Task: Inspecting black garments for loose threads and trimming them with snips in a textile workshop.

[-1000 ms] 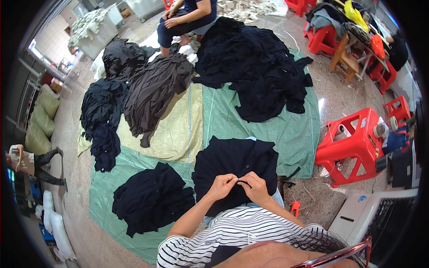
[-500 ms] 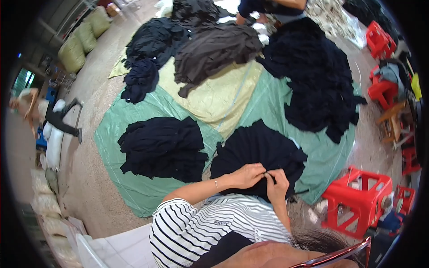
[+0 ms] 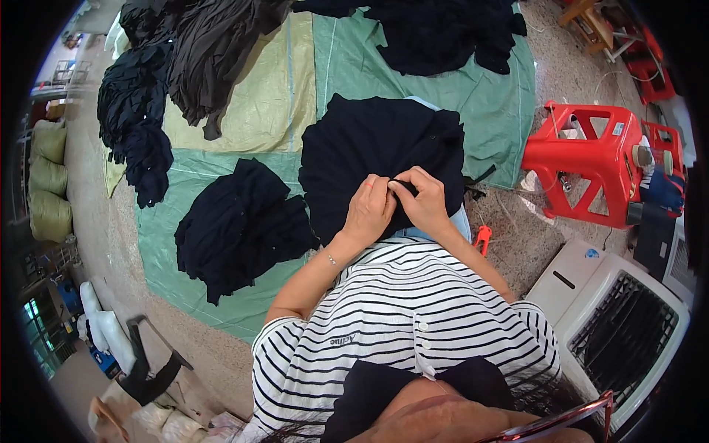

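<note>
A spread of dark navy fabric (image 3: pixel 377 136) lies across my lap, its folds fanning outward. Near its lower edge my left hand (image 3: pixel 369 210) and my right hand (image 3: pixel 425 199) meet, fingertips almost touching. Both pinch a small gathered bit of this cloth between thumb and fingers. What exactly sits between the fingertips is too small to make out. To the left, another heap of dark navy fabric (image 3: pixel 240 229) rests on the green tarp (image 3: pixel 214 166).
Beyond lie a brown-grey cloth pile (image 3: pixel 214 59), dark piles and a yellow sheet (image 3: pixel 251 111). A red stool (image 3: pixel 583 159) stands right, above an air cooler (image 3: pixel 620 325). Orange-handled snips (image 3: pixel 482 240) are beside my right arm. Someone (image 3: pixel 107 413) is at lower left.
The view has swung, so the cloth piles appear shifted and the air cooler shows at right. My hands stay together at the navy fabric, with the fingers still pinched.
</note>
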`<state>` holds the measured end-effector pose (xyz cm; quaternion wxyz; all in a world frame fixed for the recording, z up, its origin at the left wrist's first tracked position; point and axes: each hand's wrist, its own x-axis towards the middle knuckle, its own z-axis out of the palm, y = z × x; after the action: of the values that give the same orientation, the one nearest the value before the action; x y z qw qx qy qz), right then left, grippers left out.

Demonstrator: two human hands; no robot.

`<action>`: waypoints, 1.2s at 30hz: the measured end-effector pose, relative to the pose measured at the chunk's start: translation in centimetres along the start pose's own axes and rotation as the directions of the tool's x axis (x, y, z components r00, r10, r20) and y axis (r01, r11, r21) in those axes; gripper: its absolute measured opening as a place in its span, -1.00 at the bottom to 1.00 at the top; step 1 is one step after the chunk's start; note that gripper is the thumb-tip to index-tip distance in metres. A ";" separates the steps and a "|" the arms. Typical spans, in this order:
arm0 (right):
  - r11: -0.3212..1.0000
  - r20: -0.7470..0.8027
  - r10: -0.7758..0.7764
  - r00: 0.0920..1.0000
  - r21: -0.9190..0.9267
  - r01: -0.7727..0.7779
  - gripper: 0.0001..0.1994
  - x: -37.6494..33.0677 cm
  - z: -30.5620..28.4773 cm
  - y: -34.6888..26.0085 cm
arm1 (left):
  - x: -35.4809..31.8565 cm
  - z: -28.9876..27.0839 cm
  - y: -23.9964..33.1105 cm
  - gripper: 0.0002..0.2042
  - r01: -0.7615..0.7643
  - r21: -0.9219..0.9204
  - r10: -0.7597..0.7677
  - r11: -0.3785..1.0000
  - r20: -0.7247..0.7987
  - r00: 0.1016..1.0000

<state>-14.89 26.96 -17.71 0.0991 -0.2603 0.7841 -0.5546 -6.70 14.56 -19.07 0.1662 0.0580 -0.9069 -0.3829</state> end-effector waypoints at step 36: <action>0.944 0.269 -0.186 0.945 -0.219 0.248 -0.88 -3.1 -3.2 -2.8 | 6.9 -0.8 0.6 -0.63 -0.080 0.321 -0.123 0.944 0.563 0.817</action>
<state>-12.89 30.51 -14.34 0.0995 -0.4222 0.7957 -0.4227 -12.92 12.84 -16.33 -0.1321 -0.0231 -0.9647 -0.2266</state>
